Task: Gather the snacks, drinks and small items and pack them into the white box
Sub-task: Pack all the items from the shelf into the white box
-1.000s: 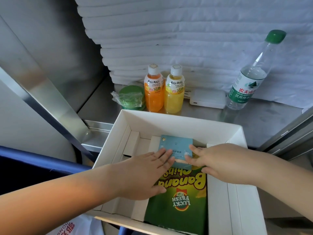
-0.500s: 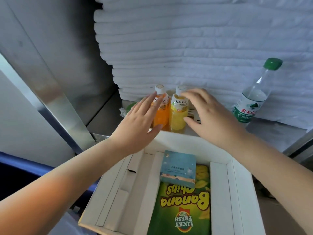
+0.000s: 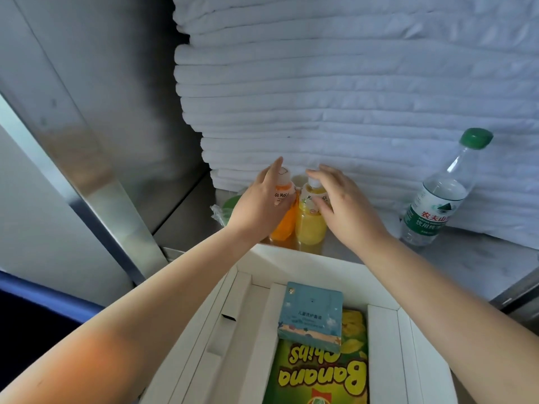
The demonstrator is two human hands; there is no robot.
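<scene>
Two Mogu Mogu drinks stand side by side on the metal shelf behind the white box (image 3: 294, 259). My left hand (image 3: 259, 202) wraps round the left side of the orange bottle (image 3: 284, 224). My right hand (image 3: 344, 208) curls round the neck and label of the yellow bottle (image 3: 310, 230), with its thumb in front. Both bottles stand upright on the shelf. Inside the box lie a green Banana Chips bag (image 3: 320, 377) and, partly on top of it, a small light-blue carton (image 3: 312, 313).
A water bottle with a green cap (image 3: 434, 205) leans against a tall stack of folded white cloth (image 3: 350, 97) at the right. A green round item in clear plastic (image 3: 227, 207) peeks out left of my left hand. Metal walls and a slanted bar (image 3: 96, 185) close the left side.
Both hands left the blue carton in the box, reached forward to the two juice bottles and closed round them. The view tilted up toward the shelf.
</scene>
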